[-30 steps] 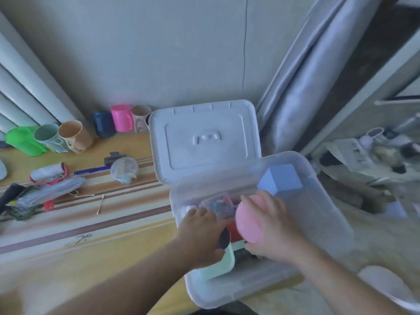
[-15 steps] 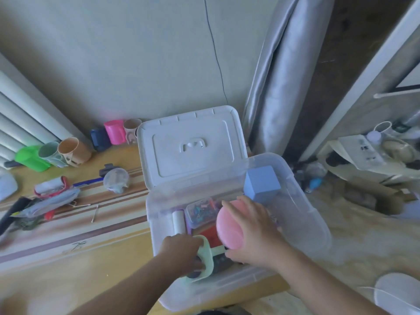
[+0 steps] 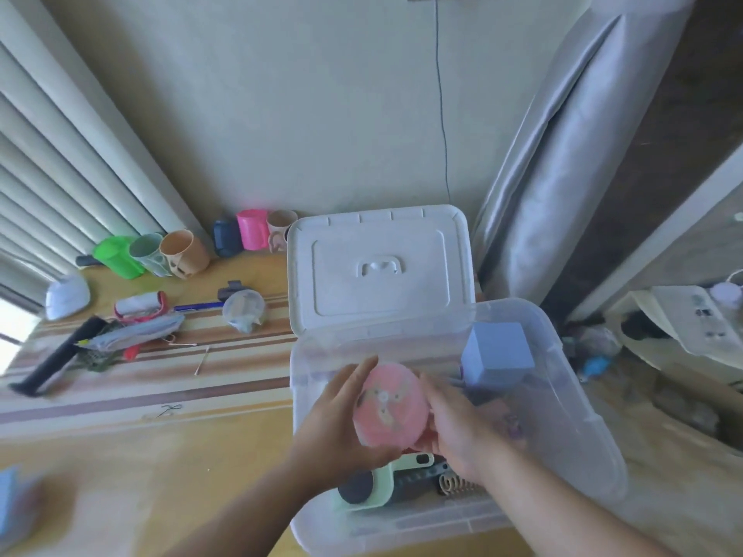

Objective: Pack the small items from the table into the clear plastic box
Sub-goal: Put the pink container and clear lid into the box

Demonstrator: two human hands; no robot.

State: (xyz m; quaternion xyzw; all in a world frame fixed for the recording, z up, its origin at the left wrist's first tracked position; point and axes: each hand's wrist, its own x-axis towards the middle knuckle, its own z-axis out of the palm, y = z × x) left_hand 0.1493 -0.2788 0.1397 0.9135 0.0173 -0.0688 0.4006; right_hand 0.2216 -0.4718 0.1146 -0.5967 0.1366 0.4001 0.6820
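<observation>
The clear plastic box (image 3: 571,416) stands open at the table's right end, its white lid (image 3: 380,267) leaning back against the wall. A round pink item (image 3: 390,410) hangs over the box, gripped from both sides by my left hand (image 3: 341,428) and my right hand (image 3: 458,428). Inside the box lie a blue cube (image 3: 496,353), a pale green holder with a dark roller (image 3: 370,486) and a coiled spring clip (image 3: 456,483). Other contents are hidden under my hands.
On the striped cloth to the left lie a clear round container (image 3: 243,311), a pen (image 3: 197,306), cotton swabs (image 3: 201,355), a lint roller (image 3: 140,305), a grey pouch (image 3: 132,335) and a white mask (image 3: 66,295). Several cups (image 3: 183,255) line the wall. A grey curtain (image 3: 542,195) hangs right.
My left hand left the green holder in the box and came up to the pink item. Both hands now hold it, turned so its flat face shows. The view shifted right.
</observation>
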